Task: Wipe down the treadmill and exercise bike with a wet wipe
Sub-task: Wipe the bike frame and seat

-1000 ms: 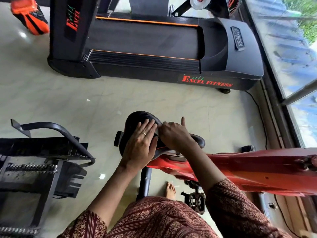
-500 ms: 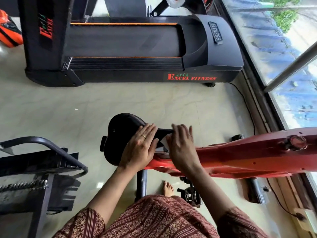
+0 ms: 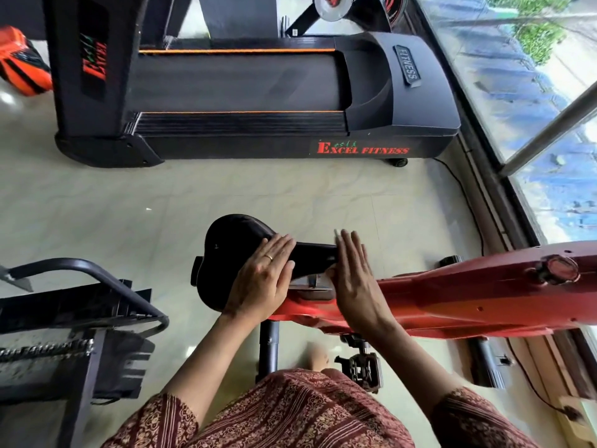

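Note:
The black saddle of the red exercise bike is right below me. My left hand lies flat on the saddle's near side, a ring on one finger. My right hand is laid with straight fingers over the saddle's narrow nose. A thin white edge of the wet wipe shows at its fingertips; the rest is hidden under the hand. The black treadmill with red lettering stands on the floor beyond the bike.
A black metal machine with a curved bar stands close on the left. A window wall runs along the right, with a cable on the floor beside it. The bike's pedal and my bare foot are below. An orange object lies far left.
My right hand has slid from the saddle's middle toward its nose and flattened out. The left hand has stayed on the saddle. The view has shifted slightly.

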`<act>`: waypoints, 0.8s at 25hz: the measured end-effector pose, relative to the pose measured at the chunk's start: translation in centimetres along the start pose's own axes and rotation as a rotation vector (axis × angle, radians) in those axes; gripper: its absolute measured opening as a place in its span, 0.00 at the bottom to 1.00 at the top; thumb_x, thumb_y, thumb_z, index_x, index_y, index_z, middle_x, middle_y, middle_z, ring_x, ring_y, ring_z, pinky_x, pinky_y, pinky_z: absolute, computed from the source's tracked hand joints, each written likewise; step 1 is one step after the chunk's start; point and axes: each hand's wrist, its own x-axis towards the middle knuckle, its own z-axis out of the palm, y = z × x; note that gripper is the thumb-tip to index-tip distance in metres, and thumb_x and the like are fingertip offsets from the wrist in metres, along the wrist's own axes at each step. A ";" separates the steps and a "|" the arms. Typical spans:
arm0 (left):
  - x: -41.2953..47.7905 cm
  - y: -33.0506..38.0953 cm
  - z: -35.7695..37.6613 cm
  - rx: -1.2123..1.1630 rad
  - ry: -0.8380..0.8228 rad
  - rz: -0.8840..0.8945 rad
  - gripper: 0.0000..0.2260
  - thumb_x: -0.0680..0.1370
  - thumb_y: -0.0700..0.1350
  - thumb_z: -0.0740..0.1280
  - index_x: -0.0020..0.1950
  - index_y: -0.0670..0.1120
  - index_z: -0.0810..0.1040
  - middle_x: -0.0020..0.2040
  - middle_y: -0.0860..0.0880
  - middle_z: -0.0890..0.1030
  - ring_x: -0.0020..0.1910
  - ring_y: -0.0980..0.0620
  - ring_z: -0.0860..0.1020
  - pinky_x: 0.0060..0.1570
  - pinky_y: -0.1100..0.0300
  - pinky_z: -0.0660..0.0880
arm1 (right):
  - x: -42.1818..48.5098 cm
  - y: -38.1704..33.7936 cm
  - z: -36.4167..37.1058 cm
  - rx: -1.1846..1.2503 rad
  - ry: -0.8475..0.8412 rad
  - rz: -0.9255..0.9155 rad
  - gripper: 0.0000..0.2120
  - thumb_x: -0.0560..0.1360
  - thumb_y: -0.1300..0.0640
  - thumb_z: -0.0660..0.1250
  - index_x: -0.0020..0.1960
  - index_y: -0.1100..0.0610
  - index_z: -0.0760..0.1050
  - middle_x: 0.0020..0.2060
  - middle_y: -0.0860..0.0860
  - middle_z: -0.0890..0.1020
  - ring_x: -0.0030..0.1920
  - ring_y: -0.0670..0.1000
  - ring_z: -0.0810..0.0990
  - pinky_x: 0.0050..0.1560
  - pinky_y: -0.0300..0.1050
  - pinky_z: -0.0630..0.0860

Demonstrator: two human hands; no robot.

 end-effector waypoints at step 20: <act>-4.5 -2.7 -2.1 0.109 0.086 -0.092 0.22 0.84 0.48 0.50 0.67 0.34 0.72 0.67 0.40 0.73 0.69 0.46 0.68 0.73 0.55 0.55 | 1.9 -5.5 3.1 -0.232 -0.030 -0.587 0.22 0.83 0.58 0.49 0.70 0.71 0.64 0.70 0.66 0.65 0.72 0.62 0.63 0.70 0.58 0.64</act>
